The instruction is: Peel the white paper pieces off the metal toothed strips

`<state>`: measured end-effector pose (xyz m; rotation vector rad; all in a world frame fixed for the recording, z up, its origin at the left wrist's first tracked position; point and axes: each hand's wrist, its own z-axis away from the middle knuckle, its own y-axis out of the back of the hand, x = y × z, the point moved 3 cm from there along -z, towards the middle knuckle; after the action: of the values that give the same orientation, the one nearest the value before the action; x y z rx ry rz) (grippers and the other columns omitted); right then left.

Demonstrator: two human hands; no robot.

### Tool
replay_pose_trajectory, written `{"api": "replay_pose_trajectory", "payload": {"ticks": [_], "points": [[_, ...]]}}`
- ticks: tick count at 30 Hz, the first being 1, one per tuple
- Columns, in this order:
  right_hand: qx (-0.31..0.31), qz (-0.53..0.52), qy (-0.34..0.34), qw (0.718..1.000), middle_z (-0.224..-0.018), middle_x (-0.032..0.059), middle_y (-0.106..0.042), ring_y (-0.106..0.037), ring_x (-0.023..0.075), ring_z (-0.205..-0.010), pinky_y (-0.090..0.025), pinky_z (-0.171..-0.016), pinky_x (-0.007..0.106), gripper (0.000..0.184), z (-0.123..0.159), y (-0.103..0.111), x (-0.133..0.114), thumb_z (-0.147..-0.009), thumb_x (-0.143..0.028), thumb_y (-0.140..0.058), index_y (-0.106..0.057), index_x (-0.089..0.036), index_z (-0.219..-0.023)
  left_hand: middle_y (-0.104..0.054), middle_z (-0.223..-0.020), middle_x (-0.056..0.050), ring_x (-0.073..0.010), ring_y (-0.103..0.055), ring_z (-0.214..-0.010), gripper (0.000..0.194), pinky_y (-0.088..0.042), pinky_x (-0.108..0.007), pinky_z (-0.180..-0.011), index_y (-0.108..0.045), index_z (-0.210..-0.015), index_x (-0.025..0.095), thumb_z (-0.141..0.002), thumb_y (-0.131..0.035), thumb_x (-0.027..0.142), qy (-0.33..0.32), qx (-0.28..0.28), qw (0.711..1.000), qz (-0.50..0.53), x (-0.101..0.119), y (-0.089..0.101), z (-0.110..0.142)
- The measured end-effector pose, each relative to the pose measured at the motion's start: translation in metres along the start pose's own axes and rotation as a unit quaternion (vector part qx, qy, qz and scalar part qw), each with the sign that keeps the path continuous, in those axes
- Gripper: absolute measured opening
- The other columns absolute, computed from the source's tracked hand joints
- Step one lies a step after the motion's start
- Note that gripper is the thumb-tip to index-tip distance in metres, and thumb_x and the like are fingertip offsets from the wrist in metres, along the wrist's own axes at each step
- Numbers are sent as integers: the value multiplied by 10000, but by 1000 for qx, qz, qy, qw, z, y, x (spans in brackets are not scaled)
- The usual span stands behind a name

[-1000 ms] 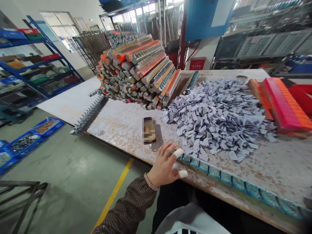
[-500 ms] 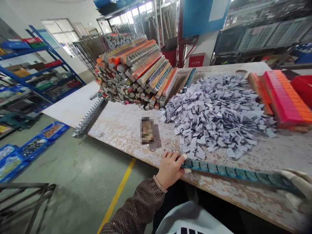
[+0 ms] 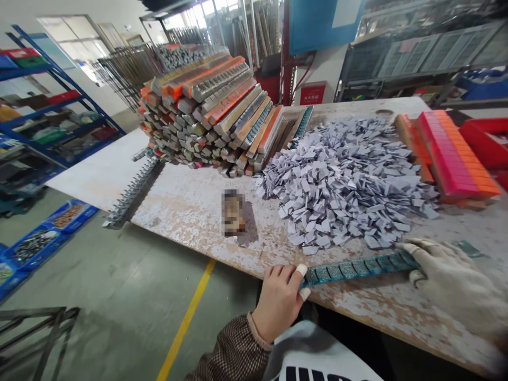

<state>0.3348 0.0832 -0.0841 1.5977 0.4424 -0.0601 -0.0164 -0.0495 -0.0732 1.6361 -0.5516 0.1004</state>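
A long blue-green bar (image 3: pixel 357 269) with dark crosswise slots lies along the table's near edge. Its left end is pinched by my left hand (image 3: pixel 280 301), which has white covers on the thumb and index fingertips. My right hand (image 3: pixel 452 280), in a pale work glove, grips the bar's right end; part of its fingers is hidden. Just beyond the bar spreads a heap of small pale grey-lilac chips (image 3: pixel 341 185). A small teal piece (image 3: pixel 469 248) lies beyond the gloved hand.
Stacked slotted bars (image 3: pixel 206 116) stand at the back of the worn table (image 3: pixel 190 211). A blurred small object (image 3: pixel 233 214) sits in front of them. A bar with upright chips (image 3: pixel 133 193) rests at the left edge. Pink and orange blocks (image 3: pixel 456 156) and a red bin (image 3: pixel 486 143) are at right.
My gloved right hand has come into view and closed on the bar's right end. That end has swung away from me, while my left hand has closed on the left end.
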Motion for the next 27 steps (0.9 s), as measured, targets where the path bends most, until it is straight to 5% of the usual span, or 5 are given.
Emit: {"api": "replay_pose_trajectory", "payload": {"ticks": [9, 13, 18, 23, 27], "points": [[54, 34, 85, 994, -1447, 164, -546, -313, 220, -1539, -229, -1277, 466, 930, -3, -12, -9, -716, -238, -569, -207, -629, -1478, -740, -1104, -81, -267, -672, -1011, 259, -546, -386, -878, -671, -1192, 223, -975, -688, 364, 25, -7, 978, 206, -4, 5, 11], [81, 52, 116, 989, -1510, 159, -523, -323, 273, -1552, -274, -1291, 493, 794, 1, -15, -9, -768, -190, -519, -325, -431, -1499, -745, -898, -20, -188, -682, -769, 224, -519, -293, -718, -684, -1130, 222, -988, -655, 393, 75, -87, 950, 289, -11, 10, -6], [134, 95, 145, 976, -1483, 198, -544, -455, 353, -1464, -392, -1239, 508, 482, 8, -7, -19, -910, -133, -433, -523, -114, -1383, -746, -1062, -60, -233, -697, -923, 354, -505, -317, -806, -614, -1242, 195, -965, -691, 401, 114, -33, 985, 124, -27, 18, -71], [204, 71, 131, 968, -1426, 195, -592, -537, 375, -1377, -461, -1175, 537, 403, 22, 10, -25, -1015, -300, -445, -564, -126, -1358, -743, -922, -61, -258, -702, -893, 138, -489, -321, -772, -662, -997, 190, -930, -708, 302, 105, -46, 992, 50, -32, 4, -126], [245, 57, 131, 959, -1413, 177, -612, -584, 384, -1328, -501, -1125, 543, 377, 35, 15, -35, -1042, -441, -463, -617, -182, -1268, -722, -844, -30, -216, -682, -828, 62, -478, -299, -749, -650, -894, 200, -942, -661, 238, 77, -31, 996, 36, -22, 4, -126]]}}
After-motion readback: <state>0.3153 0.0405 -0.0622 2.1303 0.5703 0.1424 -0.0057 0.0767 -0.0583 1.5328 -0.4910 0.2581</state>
